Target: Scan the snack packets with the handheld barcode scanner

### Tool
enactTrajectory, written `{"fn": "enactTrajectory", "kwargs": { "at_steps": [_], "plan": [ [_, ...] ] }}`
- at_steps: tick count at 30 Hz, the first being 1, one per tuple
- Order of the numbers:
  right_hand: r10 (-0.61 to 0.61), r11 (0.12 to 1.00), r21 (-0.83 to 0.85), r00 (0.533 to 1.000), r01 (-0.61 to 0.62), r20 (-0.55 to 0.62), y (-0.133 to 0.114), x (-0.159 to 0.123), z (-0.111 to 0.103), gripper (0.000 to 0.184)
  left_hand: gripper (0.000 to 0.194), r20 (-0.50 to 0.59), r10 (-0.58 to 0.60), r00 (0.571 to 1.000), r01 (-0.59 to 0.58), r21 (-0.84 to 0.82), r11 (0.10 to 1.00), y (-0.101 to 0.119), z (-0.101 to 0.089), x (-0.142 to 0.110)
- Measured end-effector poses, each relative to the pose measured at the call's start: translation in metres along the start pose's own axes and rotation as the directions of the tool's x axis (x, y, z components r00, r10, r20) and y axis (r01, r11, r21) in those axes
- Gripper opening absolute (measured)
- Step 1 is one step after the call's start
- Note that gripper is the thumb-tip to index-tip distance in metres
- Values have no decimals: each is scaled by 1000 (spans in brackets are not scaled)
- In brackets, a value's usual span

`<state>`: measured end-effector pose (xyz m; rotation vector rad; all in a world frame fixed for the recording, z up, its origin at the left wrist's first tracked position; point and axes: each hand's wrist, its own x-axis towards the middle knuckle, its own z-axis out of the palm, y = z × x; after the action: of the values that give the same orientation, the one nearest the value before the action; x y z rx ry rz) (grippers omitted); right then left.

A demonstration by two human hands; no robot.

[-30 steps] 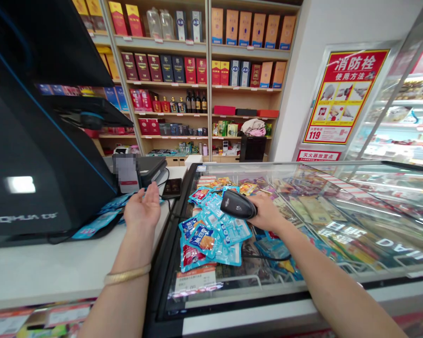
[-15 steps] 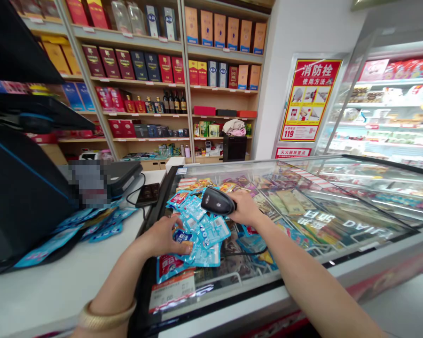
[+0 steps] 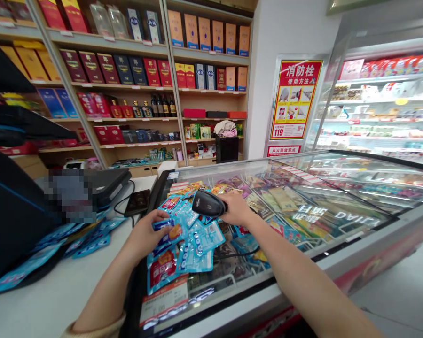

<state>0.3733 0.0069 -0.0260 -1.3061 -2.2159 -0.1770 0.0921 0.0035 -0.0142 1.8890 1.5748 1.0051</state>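
Packets in blue wrap lie at your far left on the white counter, beside the dark screen stand. Your left hand reaches over the freezer's edge, thumb and fingers pinching one packet at its left side, above the loose pile on the glass top. That packet looks light and soft, with slick film that would slide easily against its neighbours. The flat sealed rim should give your fingertips a sure hold; a gentle pinch is enough, since squeezing the filled middle would likely crease the print.

Just right of it, the black scanner hangs over the upper part of the pile, its head turned left. It looks stiff and fairly light, best held by its handle, where your right hand grips it. The fingers seem curled round that handle, though most are hidden; you cannot tell whether one rests on a trigger.
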Motion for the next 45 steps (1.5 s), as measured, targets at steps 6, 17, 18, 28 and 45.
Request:
{"fn": "enactTrajectory", "kwargs": {
  "at_steps": [6,17,18,28,45],
  "plan": [
    [2,1000,21,1000,-3,22,-3,0,-2,17,33,-158,-303,940,197,-476,857,-3,2,4],
    [-24,998,65,1000,24,0,-2,-1,1,17,34,20,-352,936,250,-743,621,10,8,-2],
    [-25,998,64,1000,26,-3,-3,-2,1,18,24,-15,-362,932,238,-729,642,8,8,-1],
    [-52,998,43,998,51,42,-9,-2,-2,18,39,-169,-228,959,153,-369,917,-4,9,0],
    [-83,995,62,995,79,58,-10,-2,0,24,41,-185,-179,966,139,-213,967,-2,9,-1]
  ]
}}
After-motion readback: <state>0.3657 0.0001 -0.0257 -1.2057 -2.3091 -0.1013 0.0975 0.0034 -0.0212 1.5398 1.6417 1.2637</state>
